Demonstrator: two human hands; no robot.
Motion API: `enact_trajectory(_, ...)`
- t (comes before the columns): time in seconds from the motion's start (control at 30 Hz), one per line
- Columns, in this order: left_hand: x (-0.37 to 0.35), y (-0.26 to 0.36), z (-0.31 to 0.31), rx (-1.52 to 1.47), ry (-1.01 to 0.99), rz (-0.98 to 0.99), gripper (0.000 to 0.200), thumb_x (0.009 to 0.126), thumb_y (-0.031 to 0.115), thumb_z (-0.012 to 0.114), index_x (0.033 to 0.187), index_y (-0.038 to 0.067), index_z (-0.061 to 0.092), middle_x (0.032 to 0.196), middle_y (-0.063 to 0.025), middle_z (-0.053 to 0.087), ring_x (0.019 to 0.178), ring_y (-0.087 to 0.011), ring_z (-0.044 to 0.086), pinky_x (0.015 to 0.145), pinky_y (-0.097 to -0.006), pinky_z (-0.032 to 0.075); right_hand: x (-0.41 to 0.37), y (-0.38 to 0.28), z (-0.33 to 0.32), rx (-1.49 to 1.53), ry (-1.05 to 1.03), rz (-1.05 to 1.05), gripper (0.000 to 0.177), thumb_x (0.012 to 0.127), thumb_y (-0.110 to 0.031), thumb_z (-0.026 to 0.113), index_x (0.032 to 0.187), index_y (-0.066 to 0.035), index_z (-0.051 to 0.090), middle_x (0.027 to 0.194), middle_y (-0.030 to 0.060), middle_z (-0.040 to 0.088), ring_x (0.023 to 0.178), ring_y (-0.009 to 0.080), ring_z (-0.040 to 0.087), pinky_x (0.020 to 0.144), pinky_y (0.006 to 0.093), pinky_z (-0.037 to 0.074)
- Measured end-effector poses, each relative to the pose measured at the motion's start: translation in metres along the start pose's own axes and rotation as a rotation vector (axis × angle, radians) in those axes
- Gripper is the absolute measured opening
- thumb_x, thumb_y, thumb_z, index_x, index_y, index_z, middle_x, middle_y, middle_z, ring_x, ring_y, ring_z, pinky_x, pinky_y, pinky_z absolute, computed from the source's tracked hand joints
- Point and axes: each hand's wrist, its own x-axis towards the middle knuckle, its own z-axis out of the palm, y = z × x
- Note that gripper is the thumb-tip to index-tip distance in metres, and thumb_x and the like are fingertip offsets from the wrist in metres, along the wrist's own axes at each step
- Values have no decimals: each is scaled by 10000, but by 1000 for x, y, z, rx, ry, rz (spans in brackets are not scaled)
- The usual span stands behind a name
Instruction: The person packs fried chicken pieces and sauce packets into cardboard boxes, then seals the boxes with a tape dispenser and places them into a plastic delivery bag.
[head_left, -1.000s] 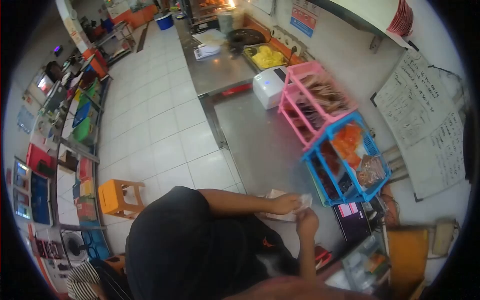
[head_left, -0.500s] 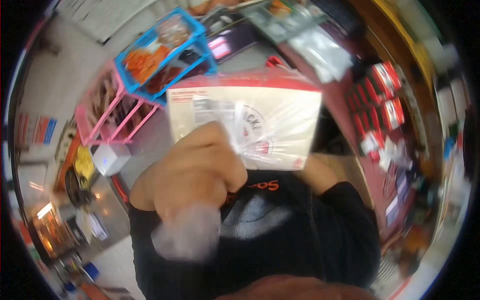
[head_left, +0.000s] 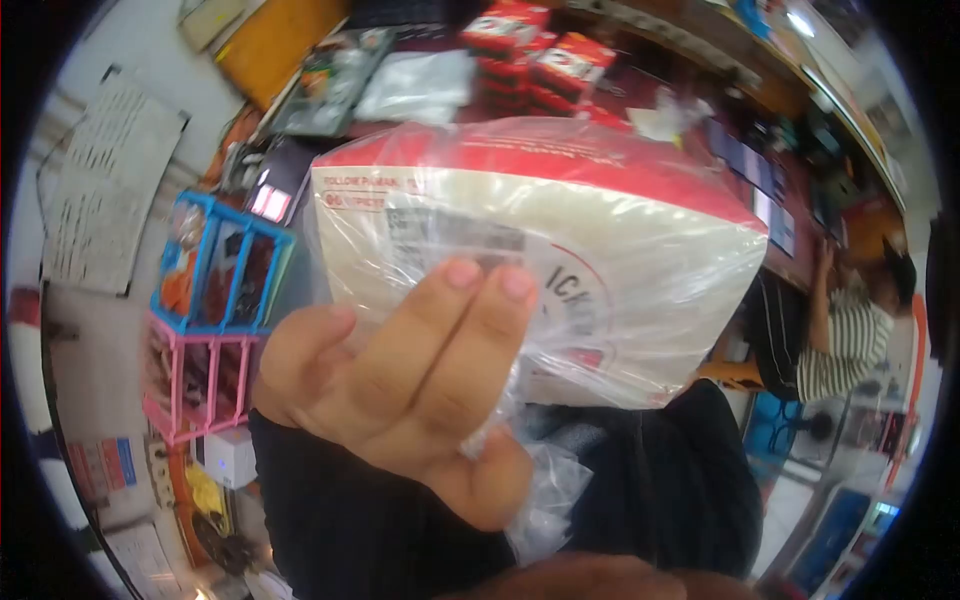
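Note:
A cream cardboard box (head_left: 640, 250) with a red top edge and printed lettering is held up close in front of my chest. A clear plastic bag (head_left: 555, 485) is stretched over it, and its gathered end hangs down below the box. My left hand (head_left: 420, 385) is in front of the box with the bunched plastic between its fingers and thumb. Two of its fingers stretch upward across the printed face. My right hand is hidden behind the box.
Blue (head_left: 215, 265) and pink (head_left: 200, 380) baskets stand at the left, near a white cube-shaped box (head_left: 228, 458). Behind the box are flat clear plastic bags (head_left: 415, 85) and stacked red packs (head_left: 570, 70). A person in a striped shirt (head_left: 850, 345) is at the right.
The view has turned, and the baskets now lie farther left. The box appears larger and tilted. Two left fingers have straightened, and the bag's loose end now hangs right of that hand.

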Motion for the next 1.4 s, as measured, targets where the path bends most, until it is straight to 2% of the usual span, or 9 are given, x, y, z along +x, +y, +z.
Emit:
enact_trajectory(0.33,118,151,98,-327,207,212,173,959,362,359,932,200,306,798,-28,660,692,-188,627,583,-354,280,-200,95,-37,372,324,-122,742,813,-172,721,1426,-63,316,1355,117,490,1233,253,484,1041,396,384)
enact_trajectory(0.57,164,194,152,-412,281,338,125,959,288,352,910,191,292,836,-31,666,730,-173,625,570,-342,274,-243,127,-40,593,391,-198,733,826,-173,708,1430,-66,307,1354,117,489,1230,255,487,1039,400,387)
enact_trajectory(0.67,175,186,182,-557,127,433,234,923,336,497,941,181,323,962,-70,653,849,-221,626,628,-364,345,-238,99,-106,559,397,-279,729,831,-174,703,1431,-67,303,1354,117,489,1229,256,489,1038,402,388)
enact_trajectory(0.77,173,179,233,-1535,-283,88,255,783,257,684,921,114,525,1193,-146,572,1055,-320,562,844,-410,402,-225,41,-202,463,395,-386,725,836,-174,697,1433,-68,299,1354,117,489,1228,257,490,1038,403,389)
enact_trajectory(0.87,134,193,301,-1686,-239,-143,288,783,227,718,950,76,539,1035,-156,547,944,-306,540,858,-411,405,-205,-12,-272,426,404,-487,721,842,-175,692,1435,-69,295,1354,117,489,1226,258,492,1037,405,390)
enact_trajectory(0.93,102,220,340,-2002,-550,-840,181,862,208,650,891,70,538,906,-107,529,833,-216,539,749,-342,435,-196,-41,-306,433,423,-538,719,845,-175,688,1436,-70,293,1354,117,489,1226,258,493,1036,406,391)
enact_trajectory(1.07,100,240,420,-2049,-60,-527,167,939,211,550,859,67,523,797,-33,507,678,-113,504,593,-256,408,-186,-87,-347,498,472,-609,713,852,-175,681,1438,-72,287,1353,117,489,1224,259,495,1035,408,392)
enact_trajectory(1.13,91,244,441,-2242,-635,-1324,199,938,181,505,808,43,447,734,-44,452,581,-144,443,544,-295,375,-180,-102,-365,544,487,-629,711,856,-176,677,1439,-72,285,1353,117,488,1223,260,496,1035,409,393)
enact_trajectory(1.4,58,256,530,-2349,-735,-1651,207,877,252,500,801,65,454,722,-56,419,558,-134,377,520,-280,312,-175,-173,-410,570,504,-679,606,923,-167,578,1435,-72,267,1347,117,484,1201,251,517,990,409,436)
